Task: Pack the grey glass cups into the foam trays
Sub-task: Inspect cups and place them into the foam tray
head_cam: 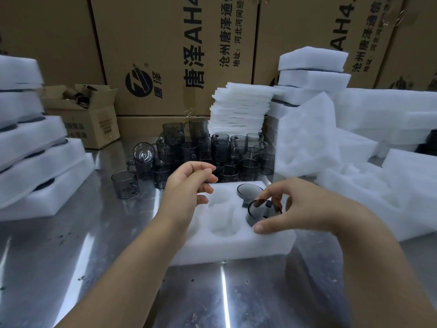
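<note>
Head view: the right hand pinches the rim of a grey glass cup in the near-right pocket of the foam tray, left hand relaxed and empty; likely light, slick, brittle glass, best held by rim or handle.

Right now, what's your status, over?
Left hand empty over tray. Right hand holds cup at near-right pocket. Second cup seated behind it. Nothing in the way.

Smoky grey cups, white foam tray, brown cartons with black lettering, silvery table.
</note>
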